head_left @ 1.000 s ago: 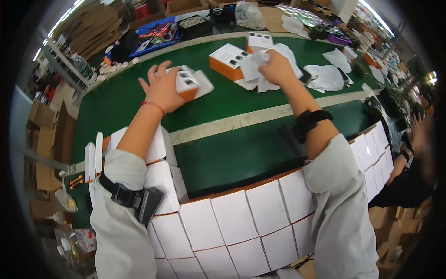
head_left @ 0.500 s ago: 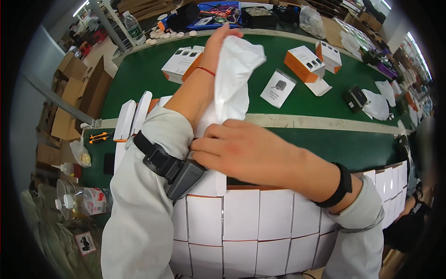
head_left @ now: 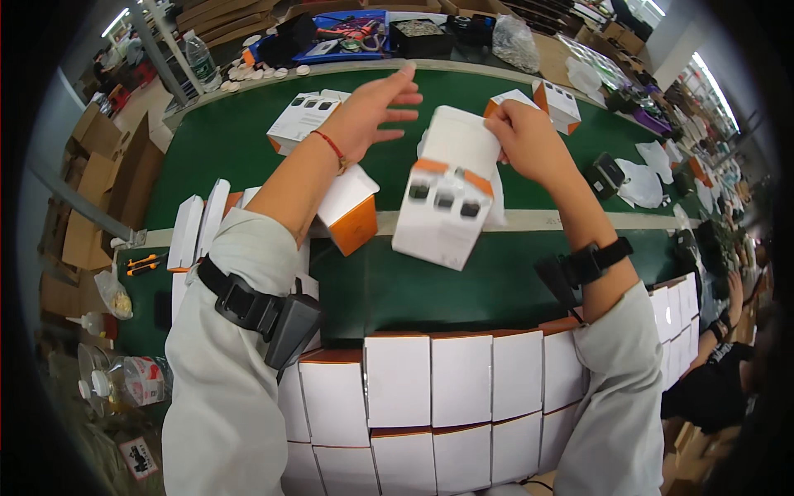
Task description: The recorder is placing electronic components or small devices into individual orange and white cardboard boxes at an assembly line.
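My right hand (head_left: 527, 139) pinches the raised lid flap of a white and orange carton (head_left: 438, 219) with dark gadget pictures on it. The carton is tilted over the green table, and part of a thin white bag (head_left: 496, 198) shows behind it. To the left, my left hand (head_left: 374, 112) is empty, its fingers spread in the air. Below that wrist stands another white and orange box (head_left: 351, 215), partly hidden by my forearm. A printed carton (head_left: 302, 118) lies just beyond the left wrist.
Rows of white boxes (head_left: 397, 380) line the near edge. More cartons (head_left: 558, 106) stand at the far right, beside a black device (head_left: 606, 175) and white bags (head_left: 641, 183). A blue tray (head_left: 356, 37) of tools sits at the back. Orange-handled cutters (head_left: 145, 264) lie at left.
My left hand has come away from the white bag and spread its fingers. My right hand has moved from the left forearm to far right, now holding a carton by its flap.
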`<state>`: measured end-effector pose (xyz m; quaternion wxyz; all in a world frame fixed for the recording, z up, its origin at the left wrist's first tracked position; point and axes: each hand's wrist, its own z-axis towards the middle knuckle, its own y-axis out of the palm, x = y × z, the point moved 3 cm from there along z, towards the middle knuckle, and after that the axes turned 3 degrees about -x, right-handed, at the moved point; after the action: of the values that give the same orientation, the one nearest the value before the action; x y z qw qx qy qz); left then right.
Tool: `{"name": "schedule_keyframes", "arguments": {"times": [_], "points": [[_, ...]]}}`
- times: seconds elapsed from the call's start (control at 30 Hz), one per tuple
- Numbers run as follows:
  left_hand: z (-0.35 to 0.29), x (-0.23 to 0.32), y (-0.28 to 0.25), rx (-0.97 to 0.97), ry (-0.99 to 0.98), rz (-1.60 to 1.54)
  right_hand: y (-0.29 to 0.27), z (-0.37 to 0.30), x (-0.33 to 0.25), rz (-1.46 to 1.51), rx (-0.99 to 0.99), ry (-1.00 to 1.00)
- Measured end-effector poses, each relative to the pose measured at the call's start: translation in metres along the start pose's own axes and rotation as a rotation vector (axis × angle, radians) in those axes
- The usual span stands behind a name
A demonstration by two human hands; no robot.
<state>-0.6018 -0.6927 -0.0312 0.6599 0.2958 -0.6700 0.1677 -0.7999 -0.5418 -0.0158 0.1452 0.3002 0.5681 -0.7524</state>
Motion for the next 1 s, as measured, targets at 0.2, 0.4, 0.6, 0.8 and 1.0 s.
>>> {"name": "schedule_keyframes", "arguments": {"times": [0.2,0.4,0.6,0.8,1.0], "points": [[-0.005,-0.012,0.025,-0.271,-0.008,1.078,-0.011,0.005,0.082,-0.677,-0.172,0.072],[-0.017,-0.018,0.035,-0.394,-0.146,1.41,0.011,0.004,0.02,-0.356,-0.003,0.168],[-0.018,-0.014,0.043,-0.469,-0.264,1.214,0.022,-0.008,0.097,-0.217,0.07,0.466],[-0.018,-0.029,0.037,-0.306,-0.078,1.342,0.044,-0.002,0.032,0.391,-0.265,0.204],[-0.021,-0.012,0.038,-0.167,-0.135,1.427,0.039,-0.001,0.006,0.631,-0.23,0.01]]}}
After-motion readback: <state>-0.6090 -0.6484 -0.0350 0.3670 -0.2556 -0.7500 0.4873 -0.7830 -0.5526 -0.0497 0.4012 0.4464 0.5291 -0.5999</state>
